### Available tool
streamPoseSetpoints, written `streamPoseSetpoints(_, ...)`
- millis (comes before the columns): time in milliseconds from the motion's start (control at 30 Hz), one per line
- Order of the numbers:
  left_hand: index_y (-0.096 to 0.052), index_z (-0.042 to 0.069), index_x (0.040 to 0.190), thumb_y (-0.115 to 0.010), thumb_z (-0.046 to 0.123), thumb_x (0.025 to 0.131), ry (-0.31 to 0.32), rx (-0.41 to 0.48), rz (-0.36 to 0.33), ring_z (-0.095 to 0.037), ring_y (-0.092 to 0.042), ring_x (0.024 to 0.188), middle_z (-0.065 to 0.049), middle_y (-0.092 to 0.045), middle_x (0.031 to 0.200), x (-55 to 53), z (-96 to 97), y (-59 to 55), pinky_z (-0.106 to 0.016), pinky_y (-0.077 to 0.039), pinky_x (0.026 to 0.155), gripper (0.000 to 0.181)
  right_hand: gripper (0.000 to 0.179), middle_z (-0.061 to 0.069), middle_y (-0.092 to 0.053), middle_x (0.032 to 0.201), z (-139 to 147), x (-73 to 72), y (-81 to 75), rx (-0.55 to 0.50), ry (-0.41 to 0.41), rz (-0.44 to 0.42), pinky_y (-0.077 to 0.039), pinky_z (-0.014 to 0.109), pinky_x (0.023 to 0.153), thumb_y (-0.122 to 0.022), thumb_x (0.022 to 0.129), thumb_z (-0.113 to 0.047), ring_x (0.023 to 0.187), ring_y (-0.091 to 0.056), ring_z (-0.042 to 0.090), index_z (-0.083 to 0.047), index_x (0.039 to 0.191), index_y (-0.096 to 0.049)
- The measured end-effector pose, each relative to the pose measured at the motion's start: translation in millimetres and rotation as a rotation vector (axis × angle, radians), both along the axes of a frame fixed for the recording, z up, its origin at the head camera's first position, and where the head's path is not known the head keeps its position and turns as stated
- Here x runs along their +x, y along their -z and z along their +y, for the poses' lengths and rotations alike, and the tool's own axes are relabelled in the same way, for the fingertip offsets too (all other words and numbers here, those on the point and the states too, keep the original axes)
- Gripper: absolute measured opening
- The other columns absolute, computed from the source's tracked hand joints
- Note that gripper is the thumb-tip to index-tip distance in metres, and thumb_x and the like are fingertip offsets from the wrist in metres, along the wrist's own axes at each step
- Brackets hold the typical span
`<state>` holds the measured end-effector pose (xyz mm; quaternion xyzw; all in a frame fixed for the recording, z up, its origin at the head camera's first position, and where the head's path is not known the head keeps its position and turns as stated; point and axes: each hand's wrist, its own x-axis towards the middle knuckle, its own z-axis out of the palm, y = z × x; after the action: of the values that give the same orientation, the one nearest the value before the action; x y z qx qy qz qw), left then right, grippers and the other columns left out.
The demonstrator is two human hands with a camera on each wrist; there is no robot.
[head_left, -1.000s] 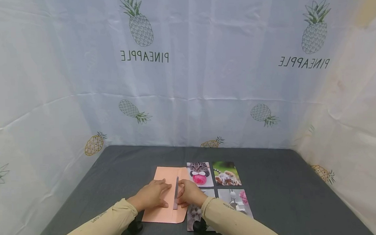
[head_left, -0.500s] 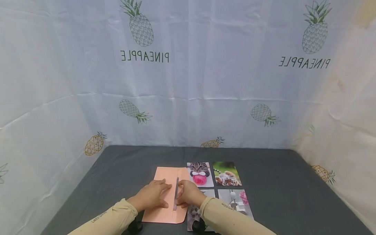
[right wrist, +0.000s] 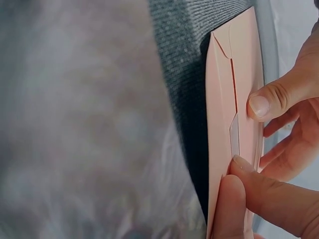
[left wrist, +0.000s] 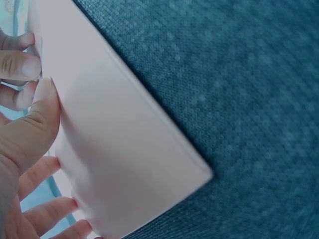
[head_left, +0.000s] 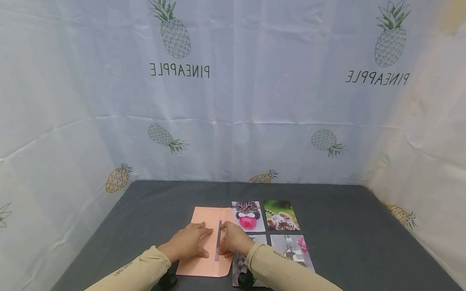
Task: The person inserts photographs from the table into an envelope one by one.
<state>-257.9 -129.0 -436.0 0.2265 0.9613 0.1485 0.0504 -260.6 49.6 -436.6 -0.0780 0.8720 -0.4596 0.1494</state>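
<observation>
Head view: my left hand (head_left: 188,242) is spreading its fingers over the pink envelope (head_left: 210,245), which is lying flat beneath them on the dark table (head_left: 348,235); my right hand (head_left: 236,239) is curling at the grey strip (head_left: 218,235), beside the photo cards (head_left: 248,215). Left wrist: my thumb is pressing the envelope's face, and I'm judging it light, thin, fairly stiff, probably easily creased. Right wrist: thumb and forefinger are pinching the envelope beside the slit (right wrist: 234,84), seemingly the best hold; whether they're catching the strip too, I can't tell.
</observation>
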Motion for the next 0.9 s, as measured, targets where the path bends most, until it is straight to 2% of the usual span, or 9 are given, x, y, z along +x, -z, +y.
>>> streamPoseSetpoints(333, -0.063, 0.010, 0.127, -0.084, 0.036, 0.070, -0.003, -0.009, 0.008, -0.040, -0.047, 0.130, -0.020, -0.053, 0.140, -2.5, -0.7, 2.3, -0.057, -0.042, 0.100, 0.066, 0.060, 0.008, -0.059, 0.066, 0.7, -1.9, 1.6, -0.011, -0.013, 0.006, -0.053, 0.027, 0.046, -0.079, 0.069, 0.011, 0.044, -0.057, 0.013, 0.005, 0.123, -0.053)
streamPoseSetpoints(433, -0.063, 0.011, 0.129, -0.083, 0.037, 0.071, 0.000, -0.026, 0.006, -0.040, -0.047, 0.130, -0.019, -0.052, 0.141, -4.0, -0.8, 3.9, -0.057, -0.043, 0.100, 0.066, 0.058, 0.008, -0.059, 0.067, 3.2, -2.1, 1.1, -0.044, -0.023, -0.006, -0.054, 0.028, 0.048, -0.078, 0.070, 0.011, 0.047, -0.059, 0.014, 0.005, 0.122, -0.053)
streamPoseSetpoints(700, -0.063, 0.010, 0.128, -0.084, 0.036, 0.071, -0.007, -0.019, -0.007, -0.040, -0.046, 0.130, -0.020, -0.051, 0.141, -2.9, 1.2, 4.3, -0.057, -0.043, 0.099, 0.066, 0.048, 0.010, -0.063, 0.078, 21.6, -2.6, -10.9, -0.165, -0.041, -0.006, -0.058, 0.036, 0.060, -0.071, 0.080, 0.006, 0.064, -0.065, 0.020, 0.004, 0.125, -0.055)
streamPoseSetpoints(900, -0.062, 0.012, 0.129, -0.084, 0.037, 0.070, -0.030, -0.033, -0.008, -0.039, -0.047, 0.130, -0.018, -0.052, 0.141, -1.1, 2.4, 2.8, -0.055, -0.042, 0.101, 0.067, 0.049, 0.015, -0.062, 0.089, 55.7, -6.0, -26.0, -0.283, -0.063, 0.008, -0.059, 0.043, 0.070, -0.068, 0.084, 0.002, 0.084, -0.068, 0.033, 0.010, 0.129, -0.051)
